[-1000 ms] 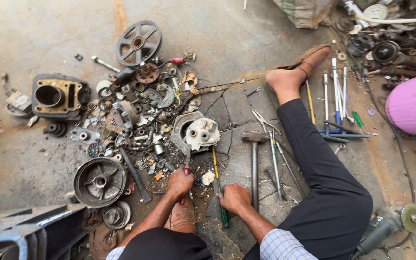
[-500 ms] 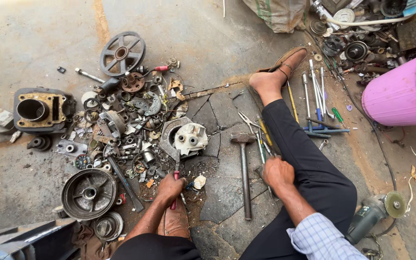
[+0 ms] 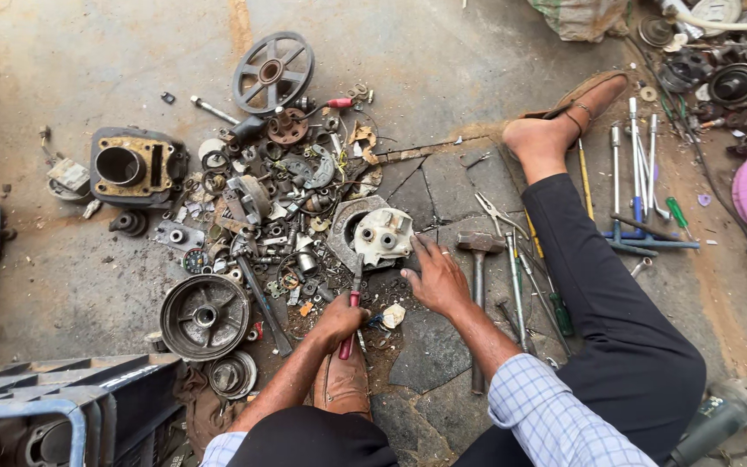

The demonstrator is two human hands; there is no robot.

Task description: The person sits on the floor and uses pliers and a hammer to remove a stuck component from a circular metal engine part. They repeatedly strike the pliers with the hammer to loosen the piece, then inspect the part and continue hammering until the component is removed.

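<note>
Your left hand [image 3: 339,320]: clenched around a red-handled screwdriver [image 3: 352,316], lower centre of the frame, tip toward the pale metal casting [image 3: 382,235].
Your right hand [image 3: 437,278]: released, fingers spread flat on the stone floor [image 3: 430,346], just right of the casting.
Hammer [image 3: 477,259]: lying just right of that hand.
Spoked wheel [image 3: 272,72]: upper centre.
Engine cylinder [image 3: 134,166]: left.
Drum hub [image 3: 205,316]: lower left.
Wrenches [image 3: 637,173]: right, beyond your leg.
</note>
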